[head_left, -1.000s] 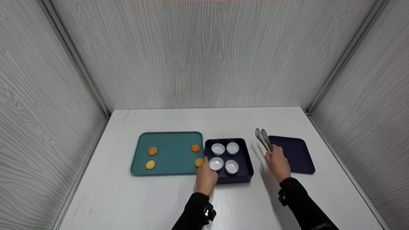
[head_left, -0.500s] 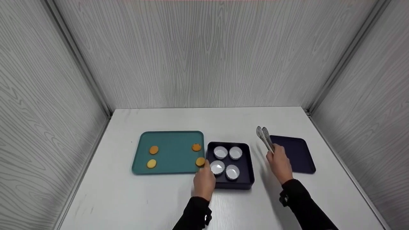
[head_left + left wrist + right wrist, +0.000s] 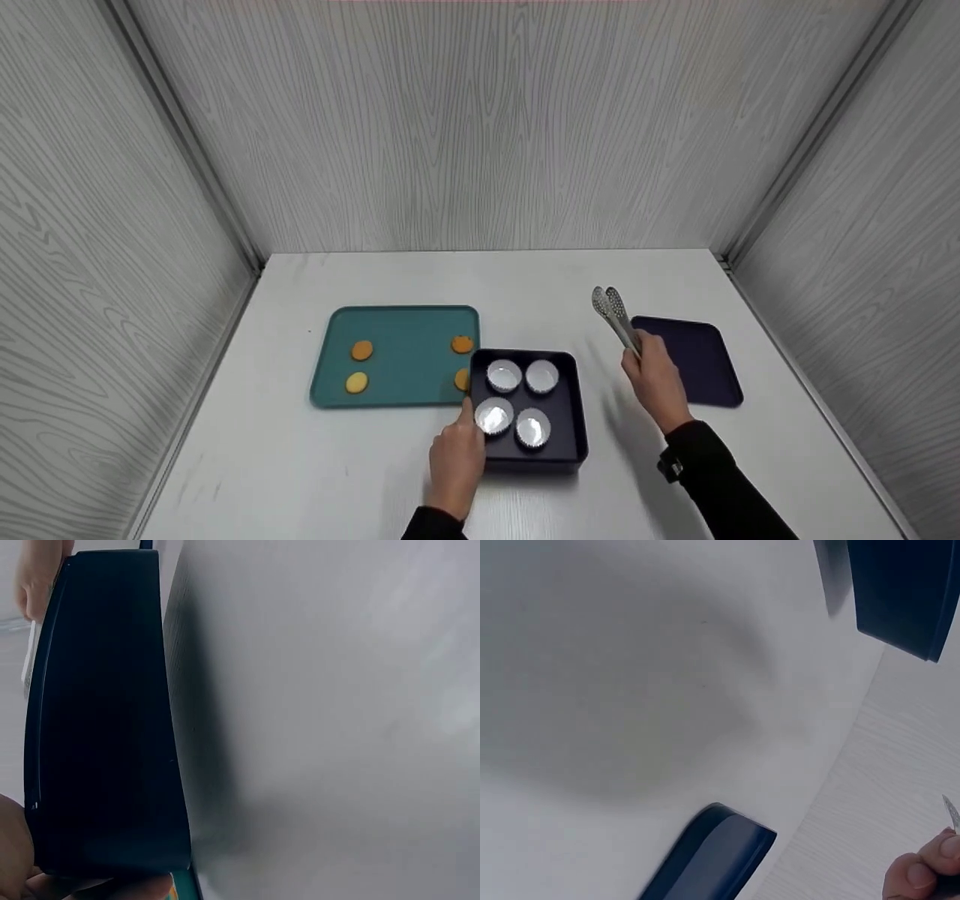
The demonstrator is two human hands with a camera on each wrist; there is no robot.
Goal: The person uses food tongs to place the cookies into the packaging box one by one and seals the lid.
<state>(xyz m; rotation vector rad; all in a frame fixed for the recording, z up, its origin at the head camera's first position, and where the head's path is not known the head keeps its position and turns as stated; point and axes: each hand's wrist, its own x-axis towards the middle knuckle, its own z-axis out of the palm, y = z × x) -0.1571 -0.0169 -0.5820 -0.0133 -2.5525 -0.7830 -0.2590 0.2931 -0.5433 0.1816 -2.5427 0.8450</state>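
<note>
With its thumb over the left rim, my left hand (image 3: 456,459) grips a deep dark navy box (image 3: 562,420). Fingers (image 3: 142,888) wrap its side in the left wrist view, and a shadow lies beside the box on the table. Inside stand several white fluted baking cups (image 3: 504,375). Farther right, my right hand (image 3: 657,384) holds metal tongs (image 3: 616,319) with perforated tips, pointing up and away; the tips stand slightly apart with nothing between them. In the right wrist view only the fingertips (image 3: 919,874) and one tong tip show.
A teal tray (image 3: 409,360) on the left bears several round biscuits (image 3: 362,350); the box's corner overlaps one near its right edge. A flat dark navy tray (image 3: 697,360) lies beyond my right hand. Grey wood-grain walls (image 3: 480,127) enclose the white table (image 3: 285,465).
My left hand has drawn the box with its cups towards me, then slightly left, so it covers part of a biscuit. The tongs have shifted slightly up and left.
</note>
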